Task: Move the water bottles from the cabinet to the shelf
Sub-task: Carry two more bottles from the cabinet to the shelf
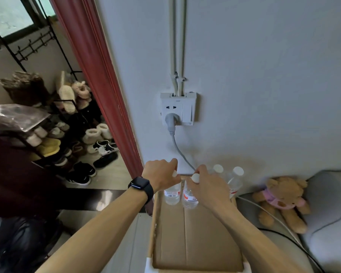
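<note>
Several clear water bottles with white caps stand upright at the far end of a cardboard-covered surface point(197, 239) against the wall. My left hand point(161, 175), with a black watch on the wrist, grips the top of the leftmost bottle point(172, 195). My right hand point(209, 186) grips the neck of the second bottle point(189, 198), whose cap shows between the fingers. Two more bottles point(218, 169) point(237, 178) stand just to the right, partly hidden behind my right hand.
A wall socket point(178, 109) with a grey plug and cable hangs above the bottles. A shoe rack point(67, 134) full of shoes stands left past a red door frame point(106, 95). A teddy bear point(282, 200) lies on a grey cushion at right.
</note>
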Demonstrator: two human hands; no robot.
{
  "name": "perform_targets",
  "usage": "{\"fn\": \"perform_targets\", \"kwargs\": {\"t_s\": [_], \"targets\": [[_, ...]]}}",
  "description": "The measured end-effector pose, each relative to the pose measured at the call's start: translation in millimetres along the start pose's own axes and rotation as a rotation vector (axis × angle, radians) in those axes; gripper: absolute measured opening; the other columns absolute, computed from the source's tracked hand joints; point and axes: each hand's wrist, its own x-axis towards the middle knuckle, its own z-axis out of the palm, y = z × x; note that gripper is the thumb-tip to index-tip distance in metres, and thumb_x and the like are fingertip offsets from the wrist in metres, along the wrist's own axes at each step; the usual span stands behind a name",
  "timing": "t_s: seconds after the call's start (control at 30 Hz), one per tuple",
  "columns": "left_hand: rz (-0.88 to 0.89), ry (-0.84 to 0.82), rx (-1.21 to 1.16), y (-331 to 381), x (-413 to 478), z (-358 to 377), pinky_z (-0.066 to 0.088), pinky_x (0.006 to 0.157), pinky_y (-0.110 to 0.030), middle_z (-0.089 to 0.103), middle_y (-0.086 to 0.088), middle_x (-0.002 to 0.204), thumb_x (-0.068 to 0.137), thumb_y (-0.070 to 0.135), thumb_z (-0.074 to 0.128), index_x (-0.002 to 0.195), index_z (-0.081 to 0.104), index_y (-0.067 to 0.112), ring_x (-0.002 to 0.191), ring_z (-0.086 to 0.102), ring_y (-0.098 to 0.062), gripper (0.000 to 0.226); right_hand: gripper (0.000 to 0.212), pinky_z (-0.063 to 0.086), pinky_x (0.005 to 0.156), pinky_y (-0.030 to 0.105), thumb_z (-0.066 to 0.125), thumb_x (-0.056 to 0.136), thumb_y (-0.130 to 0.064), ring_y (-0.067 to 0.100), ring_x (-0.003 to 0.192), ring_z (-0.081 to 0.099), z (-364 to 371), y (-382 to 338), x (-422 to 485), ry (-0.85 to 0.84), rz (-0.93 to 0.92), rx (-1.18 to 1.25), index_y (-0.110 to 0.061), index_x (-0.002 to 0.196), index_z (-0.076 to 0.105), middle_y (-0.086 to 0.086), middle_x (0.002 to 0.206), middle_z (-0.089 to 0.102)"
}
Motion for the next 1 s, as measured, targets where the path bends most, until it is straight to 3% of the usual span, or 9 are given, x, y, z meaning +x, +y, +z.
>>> {"fn": "perform_targets", "kwargs": {"t_s": [0.3, 0.5, 0.7, 0.83, 1.0], "targets": [[-0.052, 0.016, -0.018, 9, -1, 8, 0.036, 0.052, -0.03, 0.045, 0.004, 0.065, 0.095, 0.062, 0.038, 0.11, 0.038, 0.017, 0.062, 0.052, -0.023, 0.048, 0.049, 0.051, 0.074, 0.036, 0.037, 0.096, -0.062, 0.029, 0.093, 0.066, 1, -3, 12, -0.046, -0.035, -0.083, -0.021, 0.122, 0.043, 0.006, 0.103, 0.067], [-0.038, 0.018, -0.033, 7, 0, 5, 0.041, 0.055, -0.031, 0.054, 0.002, 0.074, 0.093, 0.068, 0.036, 0.106, 0.043, 0.019, 0.067, 0.057, -0.024, 0.051, 0.038, 0.045, 0.071, 0.035, 0.041, 0.1, -0.049, 0.03, 0.098, 0.063, -9, -3, 20, -0.027, -0.104, -0.203, -0.02, 0.123, 0.048, 0.008, 0.109, 0.066], [0.129, -0.058, -0.144, -7, 7, -2, 0.04, 0.062, -0.032, 0.057, 0.007, 0.09, 0.094, 0.054, 0.049, 0.105, 0.046, 0.027, 0.079, 0.055, -0.02, 0.03, 0.036, 0.046, 0.082, 0.037, 0.049, 0.099, -0.039, 0.032, 0.107, 0.058, -12, -2, 28, -0.112, -0.201, -0.159, -0.016, 0.127, 0.05, 0.011, 0.119, 0.059], [0.192, -0.092, -0.095, -19, 9, -2, 0.052, 0.072, -0.036, 0.06, 0.006, 0.102, 0.093, 0.057, 0.05, 0.116, 0.049, 0.033, 0.086, 0.058, -0.019, 0.033, 0.036, 0.046, 0.083, 0.037, 0.051, 0.097, -0.036, 0.031, 0.104, 0.059, -14, 2, 28, -0.143, -0.226, -0.11, -0.018, 0.129, 0.048, 0.009, 0.12, 0.058], [0.153, -0.066, -0.156, -18, 7, 0, 0.054, 0.078, -0.037, 0.059, 0.009, 0.12, 0.093, 0.054, 0.053, 0.129, 0.046, 0.035, 0.097, 0.061, -0.019, 0.042, 0.038, 0.046, 0.08, 0.036, 0.053, 0.095, -0.038, 0.03, 0.104, 0.059, -15, 1, 31, -0.132, -0.232, -0.151, -0.012, 0.122, 0.051, 0.009, 0.116, 0.062]]}}
